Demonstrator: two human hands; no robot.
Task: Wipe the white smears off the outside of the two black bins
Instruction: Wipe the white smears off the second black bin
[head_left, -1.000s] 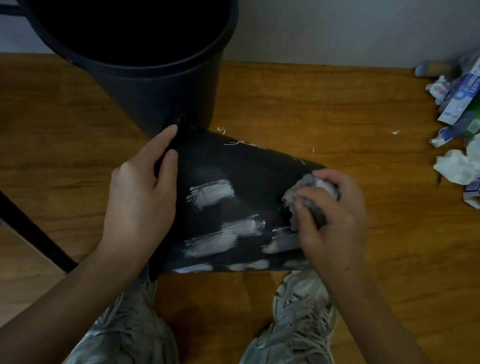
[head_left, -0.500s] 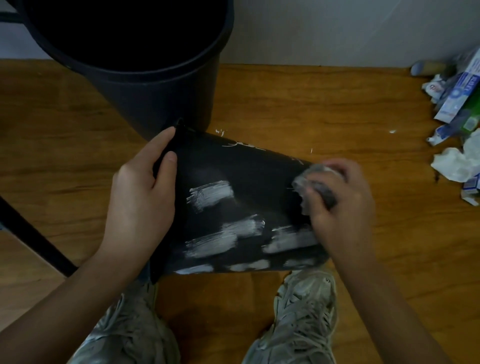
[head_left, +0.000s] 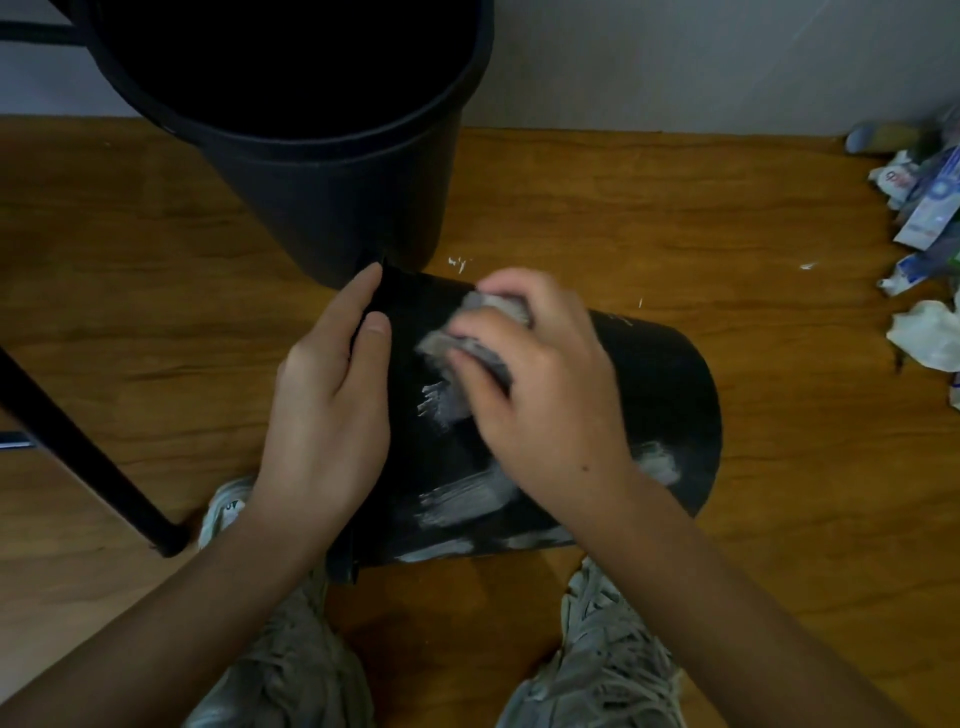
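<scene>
Clutching a grey rag (head_left: 470, 338), the right hand (head_left: 545, 395) is pressing it onto the tipped black bin (head_left: 654, 384) lying on the wooden floor (head_left: 675, 208); the left hand (head_left: 327, 410) is gripping its rim, white smears (head_left: 467, 499) showing, upright black bin (head_left: 332, 197) standing just behind.

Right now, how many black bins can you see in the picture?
2. One black bin stands upright at the top left by the wall. The other bin lies on its side on the floor in the middle, under both hands, with white smears on it.
</scene>
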